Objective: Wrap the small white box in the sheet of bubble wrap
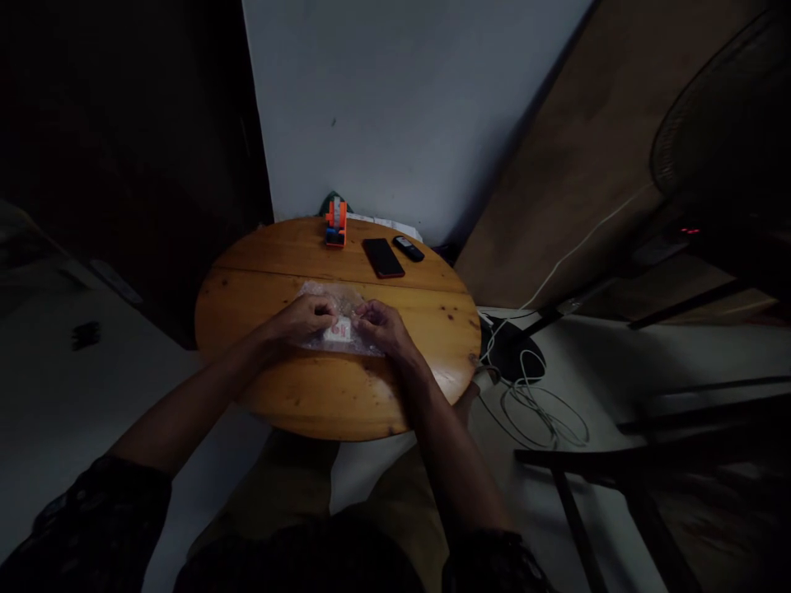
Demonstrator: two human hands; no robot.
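Note:
A sheet of clear bubble wrap (329,290) lies on the round wooden table in front of me. On it is a small white packet (339,333) with red print, between my two hands. My left hand (306,318) is closed in a pinch at the left of the packet, on the bubble wrap. From the right side, my right hand (383,326) also pinches with bent fingers at the wrap beside the packet. The dim light hides how much of the wrap sits between the fingertips.
Toward the back of the wooden table (321,403) stand an orange tape dispenser (336,222), a dark smartphone (383,258) and a small keypad phone (409,248). White cable (549,412) coils on the floor at right, near a fan (710,115) and a dark chair (581,461).

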